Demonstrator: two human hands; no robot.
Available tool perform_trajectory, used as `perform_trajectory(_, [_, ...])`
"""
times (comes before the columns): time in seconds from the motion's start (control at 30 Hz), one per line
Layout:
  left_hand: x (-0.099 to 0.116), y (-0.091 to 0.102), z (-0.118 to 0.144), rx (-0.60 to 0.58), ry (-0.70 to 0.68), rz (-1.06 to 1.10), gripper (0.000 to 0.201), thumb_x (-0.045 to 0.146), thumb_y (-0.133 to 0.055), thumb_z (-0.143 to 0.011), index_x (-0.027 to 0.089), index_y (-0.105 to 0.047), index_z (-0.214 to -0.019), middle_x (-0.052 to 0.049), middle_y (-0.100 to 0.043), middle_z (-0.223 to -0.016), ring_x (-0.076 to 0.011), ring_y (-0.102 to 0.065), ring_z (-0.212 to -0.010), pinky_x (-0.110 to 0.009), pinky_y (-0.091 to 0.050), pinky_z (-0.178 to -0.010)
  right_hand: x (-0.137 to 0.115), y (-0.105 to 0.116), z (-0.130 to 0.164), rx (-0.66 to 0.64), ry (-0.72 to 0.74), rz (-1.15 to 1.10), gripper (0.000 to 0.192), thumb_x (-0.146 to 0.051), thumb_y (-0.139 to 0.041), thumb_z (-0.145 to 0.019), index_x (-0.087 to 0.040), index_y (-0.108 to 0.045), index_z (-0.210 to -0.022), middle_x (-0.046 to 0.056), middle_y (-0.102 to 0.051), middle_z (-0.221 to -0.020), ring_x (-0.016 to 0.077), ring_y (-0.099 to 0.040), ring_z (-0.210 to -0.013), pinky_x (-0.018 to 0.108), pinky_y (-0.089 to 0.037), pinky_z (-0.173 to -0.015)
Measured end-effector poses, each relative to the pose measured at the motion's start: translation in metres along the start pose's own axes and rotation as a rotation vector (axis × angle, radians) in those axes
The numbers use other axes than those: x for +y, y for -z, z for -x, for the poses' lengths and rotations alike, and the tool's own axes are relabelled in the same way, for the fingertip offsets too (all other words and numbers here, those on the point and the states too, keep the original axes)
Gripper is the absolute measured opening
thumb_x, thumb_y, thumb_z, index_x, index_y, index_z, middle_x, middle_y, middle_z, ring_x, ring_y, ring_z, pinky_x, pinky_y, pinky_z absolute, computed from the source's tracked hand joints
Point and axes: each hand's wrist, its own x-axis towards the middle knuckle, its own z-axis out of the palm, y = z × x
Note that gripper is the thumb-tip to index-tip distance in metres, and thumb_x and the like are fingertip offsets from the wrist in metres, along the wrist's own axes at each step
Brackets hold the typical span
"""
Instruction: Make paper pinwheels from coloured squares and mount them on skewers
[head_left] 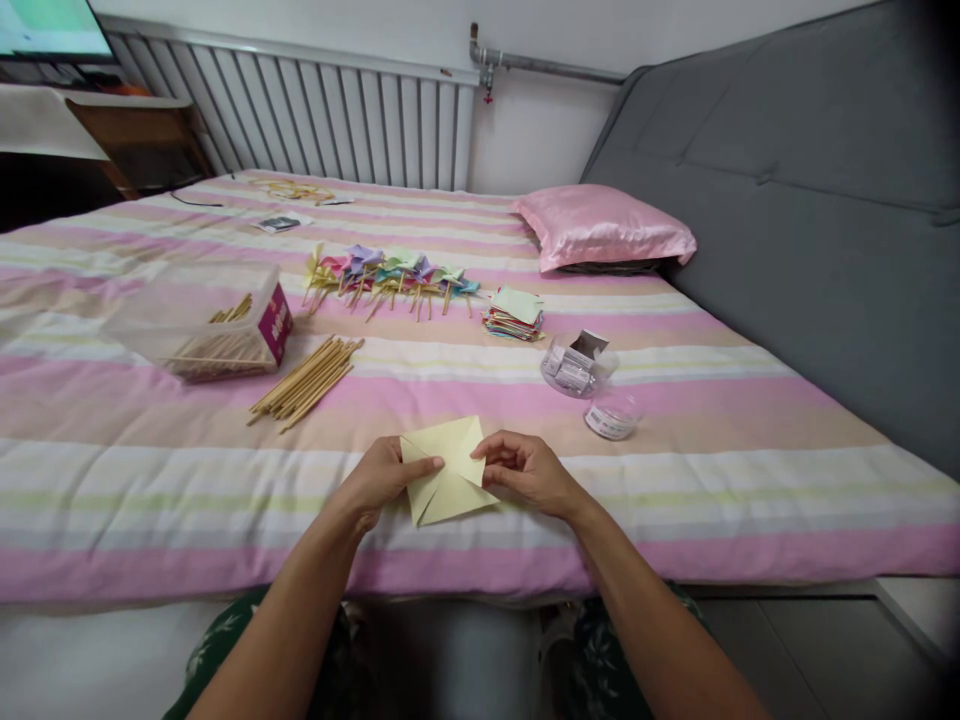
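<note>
Now both hands pinch a yellow paper square (448, 468) mid-fold on the bed (675, 480): left hand (382, 482) at nine o'clock, right hand (525, 470) at three; pressing a crease likely follows.

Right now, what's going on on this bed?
A person sits at the edge of a striped bed, folding a pale yellow paper with both hands. The left hand pins its left side with the thumb; the right hand pinches the right edge. Behind lie loose sticks, a clear stick box, a row of finished paper pinwheels, a stack of coloured paper and a small open tub with its lid.
</note>
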Motion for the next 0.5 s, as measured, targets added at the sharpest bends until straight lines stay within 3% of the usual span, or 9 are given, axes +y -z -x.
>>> perform_trajectory(0.13, [0.0001, 0.0003, -0.0005, 0.018, -0.005, 0.025, 0.028, 0.03, -0.078, -0.057, 0.012, -0.072, -0.077, -0.01, -0.072, -0.074, -0.0207, -0.065, -0.062, -0.028, -0.048, -0.057, 0.0006, 0.0021, 0.0005, -0.007, 0.027, 0.079, 0.02, -0.036, -0.068, -0.072, -0.017, -0.067, -0.078, 0.002, -0.065, -0.072, 0.0135, -0.06, -0.067, 0.026, -0.048, -0.064])
perform_trajectory(0.5, [-0.0042, -0.0079, -0.0017, 0.019, 0.001, 0.022, 0.027, 0.033, -0.078, -0.056, 0.012, -0.07, -0.073, -0.008, -0.071, -0.069, -0.0208, -0.064, -0.06, -0.028, -0.048, -0.056, 0.0041, -0.0058, -0.001, 0.034, 0.047, 0.222, 0.022, -0.037, -0.065, -0.075, -0.016, -0.067, -0.073, 0.002, -0.064, -0.071, 0.0124, -0.056, -0.063, 0.023, -0.043, -0.058])
